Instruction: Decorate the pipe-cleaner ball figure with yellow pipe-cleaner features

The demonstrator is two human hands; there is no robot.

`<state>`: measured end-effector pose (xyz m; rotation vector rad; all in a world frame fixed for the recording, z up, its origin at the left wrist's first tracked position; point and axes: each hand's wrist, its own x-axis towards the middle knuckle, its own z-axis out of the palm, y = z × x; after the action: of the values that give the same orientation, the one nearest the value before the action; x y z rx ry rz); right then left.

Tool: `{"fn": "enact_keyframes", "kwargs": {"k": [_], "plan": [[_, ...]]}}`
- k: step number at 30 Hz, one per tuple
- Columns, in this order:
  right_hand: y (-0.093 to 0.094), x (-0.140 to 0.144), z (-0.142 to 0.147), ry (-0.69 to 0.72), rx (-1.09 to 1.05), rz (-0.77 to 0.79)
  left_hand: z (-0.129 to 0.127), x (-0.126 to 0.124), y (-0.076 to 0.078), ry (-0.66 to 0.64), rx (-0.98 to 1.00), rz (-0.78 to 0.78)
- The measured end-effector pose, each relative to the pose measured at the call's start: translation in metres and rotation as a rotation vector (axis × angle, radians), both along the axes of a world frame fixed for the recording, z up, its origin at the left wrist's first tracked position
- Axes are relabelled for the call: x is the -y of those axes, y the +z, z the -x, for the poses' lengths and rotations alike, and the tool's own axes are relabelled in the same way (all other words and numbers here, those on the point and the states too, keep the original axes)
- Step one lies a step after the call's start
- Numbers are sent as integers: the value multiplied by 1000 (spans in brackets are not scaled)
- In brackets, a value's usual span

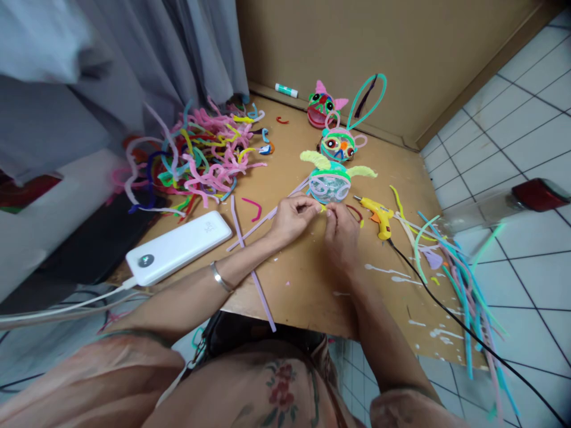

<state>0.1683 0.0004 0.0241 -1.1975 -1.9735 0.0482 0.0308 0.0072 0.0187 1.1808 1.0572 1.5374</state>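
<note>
Left hand (pixel 292 215): my fingers pinched on a small yellow pipe-cleaner piece (pixel 322 208), steadying it
Right hand (pixel 341 235): pinching the same piece, to bend it
Piece: between both hands, just before the round green-and-clear pipe-cleaner figure (pixel 330 181)
Nearby: yellow plastic glue gun (pixel 378 214) lying within my right hand's reach

Two hands: left (pixel 292 217), right (pixel 341 238). Three pipe-cleaner figures: pink-eared (pixel 322 107), rabbit-eared (pixel 341 145), yellow-horned (pixel 330 181). One glue gun (pixel 378 213). One power bank (pixel 178 246). One glue stick (pixel 286 90). One bracelet (pixel 219 277). One board (pixel 312 285). One tangled heap (pixel 196 157) of pipe cleaners, too many to count; one loose bundle (pixel 459 273) at right, also uncountable. One long lilac stem (pixel 254 273) crossing the board.
</note>
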Motion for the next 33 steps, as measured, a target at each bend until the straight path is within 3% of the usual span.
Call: {"fn": "enact_keyframes", "kwargs": {"k": [6, 11, 17, 22, 33], "plan": [[1, 4, 2, -28, 1, -33, -2, 3, 2, 30, -8, 35], [-6, 5, 7, -37, 32, -75, -8, 5, 2, 20, 240, 172], [-14, 4, 3, -36, 54, -132, -14, 9, 6, -108, 437, 251], [-16, 2, -2, -19, 25, -141, -13, 8, 3, -111, 418, 307], [-14, -3, -2, 22, -135, -160, -5, 4, 4, -111, 223, 168]]}}
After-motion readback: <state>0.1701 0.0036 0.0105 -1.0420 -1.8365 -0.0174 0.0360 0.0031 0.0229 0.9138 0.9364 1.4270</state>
